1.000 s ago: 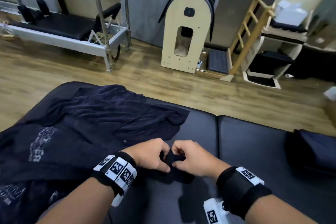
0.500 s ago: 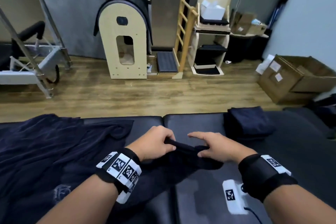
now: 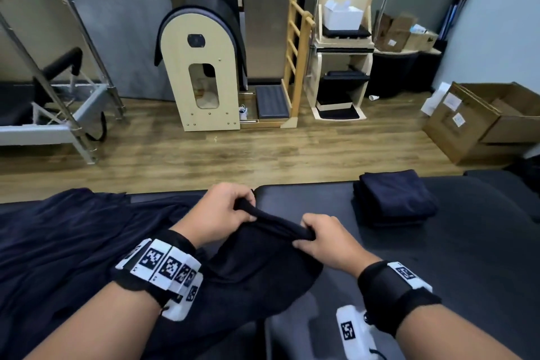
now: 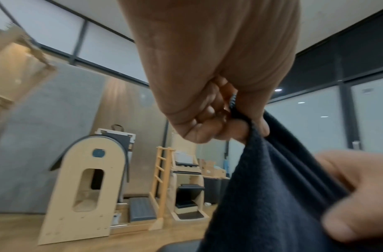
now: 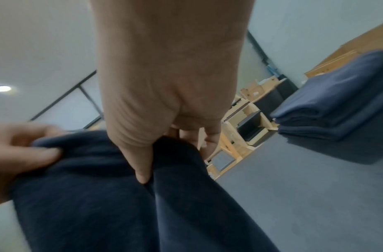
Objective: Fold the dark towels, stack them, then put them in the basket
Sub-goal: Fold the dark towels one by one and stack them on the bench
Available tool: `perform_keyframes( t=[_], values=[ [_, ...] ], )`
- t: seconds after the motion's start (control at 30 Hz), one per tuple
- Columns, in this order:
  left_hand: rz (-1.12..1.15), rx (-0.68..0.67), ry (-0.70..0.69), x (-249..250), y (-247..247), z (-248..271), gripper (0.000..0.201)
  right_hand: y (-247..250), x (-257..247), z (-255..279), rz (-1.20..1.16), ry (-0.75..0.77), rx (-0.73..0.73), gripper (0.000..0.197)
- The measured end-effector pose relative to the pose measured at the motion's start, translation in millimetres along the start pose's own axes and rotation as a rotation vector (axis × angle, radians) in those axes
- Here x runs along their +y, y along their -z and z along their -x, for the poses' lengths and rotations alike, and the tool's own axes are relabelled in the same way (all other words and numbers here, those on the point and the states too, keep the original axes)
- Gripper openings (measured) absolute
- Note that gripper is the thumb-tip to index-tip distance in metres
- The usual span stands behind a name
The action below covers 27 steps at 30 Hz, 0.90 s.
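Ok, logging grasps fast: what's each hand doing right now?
Left hand: closed, gripping the dark towel by its bunched edge.
Right hand: closed, pinching the same towel edge.

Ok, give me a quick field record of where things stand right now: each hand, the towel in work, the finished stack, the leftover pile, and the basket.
left hand: grips one end of the bunched edge of the dark navy towel
right hand: grips the other end of that edge
towel in work: lifted at the edge, rest draped on the black padded table
folded stack of dark towels: on the table, right of the hands
unfolded dark towels: spread at left
basket: not in view
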State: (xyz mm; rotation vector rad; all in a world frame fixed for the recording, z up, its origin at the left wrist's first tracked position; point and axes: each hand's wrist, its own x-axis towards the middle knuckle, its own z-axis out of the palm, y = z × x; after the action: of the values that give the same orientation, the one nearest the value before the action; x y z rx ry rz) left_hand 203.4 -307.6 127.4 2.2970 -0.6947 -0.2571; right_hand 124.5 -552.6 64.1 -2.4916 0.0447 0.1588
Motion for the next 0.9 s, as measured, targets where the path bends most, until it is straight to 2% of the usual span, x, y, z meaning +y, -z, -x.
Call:
perform_keyframes(
  t=[0.1,0.23,0.43,0.6,0.67,0.77,0.83,0.9],
  values=[
    [-0.007,0.028,0.042,-13.9,19.8,13.0,0.026,11.6,17.1,2.1,-0.021,-0.054,-0.027,0.035],
    [-0.027,-0.040,0.047,-15.9,26.4,23.1,0.026,23.1,17.3,1.6,-0.195,-0.014,-0.225,0.021],
    [0.014,-0.021,0.102,-22.7,29.0,24.9,0.024,26.3,-8.1,-2.4,-0.428,0.080,-0.339,0.031],
    [0.099,-0.078,0.116,-31.8,38.2,31.2,0.025,26.5,-1.9,-5.7,0.011,0.077,-0.344,0.006],
    [0.156,-0.081,0.140,-29.0,37.0,32.1,0.022,22.7,4.1,-2.5,0.137,0.064,-0.397,0.011],
    [0.239,-0.070,0.186,-25.1,33.8,30.6,0.017,14.4,12.8,2.3,0.180,0.013,-0.369,0.012],
    [0.250,-0.032,0.181,-23.7,33.8,28.6,0.016,11.0,18.1,3.7,0.111,-0.028,-0.297,0.013],
    [0.246,0.018,0.167,-23.1,36.1,25.3,0.016,13.9,21.4,4.7,0.004,-0.081,-0.292,0.019]
  ],
)
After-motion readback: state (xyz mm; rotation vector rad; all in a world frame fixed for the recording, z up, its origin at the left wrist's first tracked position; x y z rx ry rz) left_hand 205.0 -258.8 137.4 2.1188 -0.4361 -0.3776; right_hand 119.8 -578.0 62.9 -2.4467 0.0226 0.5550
